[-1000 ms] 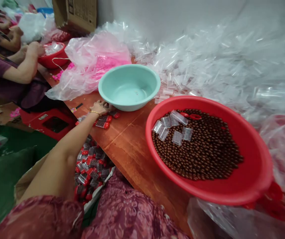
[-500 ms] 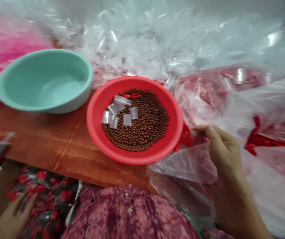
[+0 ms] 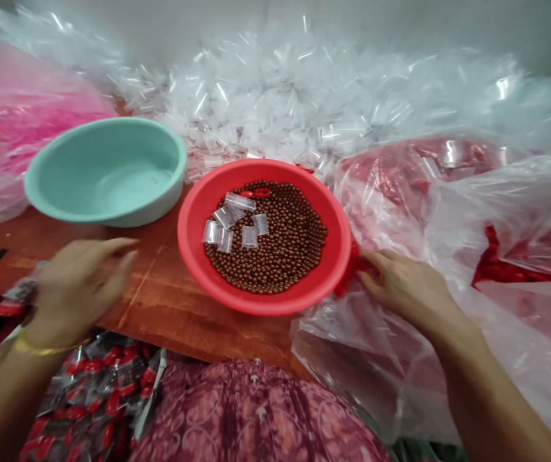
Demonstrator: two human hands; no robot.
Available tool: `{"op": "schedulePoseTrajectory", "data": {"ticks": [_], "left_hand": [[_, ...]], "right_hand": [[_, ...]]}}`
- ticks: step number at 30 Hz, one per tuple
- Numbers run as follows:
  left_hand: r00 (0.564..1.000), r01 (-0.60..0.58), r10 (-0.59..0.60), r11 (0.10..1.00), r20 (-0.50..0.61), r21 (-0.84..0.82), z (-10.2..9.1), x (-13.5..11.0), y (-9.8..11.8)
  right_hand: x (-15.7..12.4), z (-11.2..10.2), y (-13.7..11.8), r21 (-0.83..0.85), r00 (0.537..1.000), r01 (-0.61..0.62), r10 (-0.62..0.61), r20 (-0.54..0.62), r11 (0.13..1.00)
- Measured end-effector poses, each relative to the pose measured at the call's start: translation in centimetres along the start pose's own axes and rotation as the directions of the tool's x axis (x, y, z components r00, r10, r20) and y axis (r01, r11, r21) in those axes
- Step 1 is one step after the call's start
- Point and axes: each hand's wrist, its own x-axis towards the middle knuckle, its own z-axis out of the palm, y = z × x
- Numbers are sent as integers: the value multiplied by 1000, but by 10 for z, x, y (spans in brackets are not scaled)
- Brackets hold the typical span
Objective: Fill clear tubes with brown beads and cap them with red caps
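A red basin (image 3: 266, 307) holds many small brown beads (image 3: 275, 256), with several clear plastic sleeves (image 3: 249, 236) and a red ring-like piece (image 3: 261, 192) on top. My right hand (image 3: 401, 285) is at the basin's right side, its fingertips closed on small red plastic pieces (image 3: 345, 279) there; the exact grip is partly hidden. Blurred by motion, my left hand (image 3: 80, 279) hovers over the table's left part, thumb and forefinger apart, with nothing seen in it. Below it lies a heap of small clear packets with red parts (image 3: 97, 391).
An empty teal basin (image 3: 106, 212) stands at the back left beside a bag of pink material (image 3: 25, 128). Clear plastic sleeves (image 3: 275, 90) are piled along the back. Plastic bags with red pieces (image 3: 449, 212) cover the right side. A brown tabletop (image 3: 155, 308) shows in front.
My left hand has risen from the heap of red packets to above the table. My right hand has moved left to the red pieces against the basin. The view has shifted slightly.
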Motion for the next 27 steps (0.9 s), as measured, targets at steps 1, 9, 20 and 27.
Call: {"op": "schedulePoseTrajectory", "data": {"ticks": [1,9,20,27], "left_hand": [[992,-122,121,993,45,11,9,20,12],[608,-581,535,803,586,-131,104,112,85],[435,-523,427,837,793,-164,131,126,106],[557,119,120,968,822,-222,169,141,147]], "right_hand": [[-1,3,-1,-30,999,6,-7,-41,1000],[-19,29,-4,-162,934,33,-88,-346,986],[-25,27,2,-164,926,96,-148,-347,982],[-21,32,-1,-161,937,12,-67,-344,987]]}}
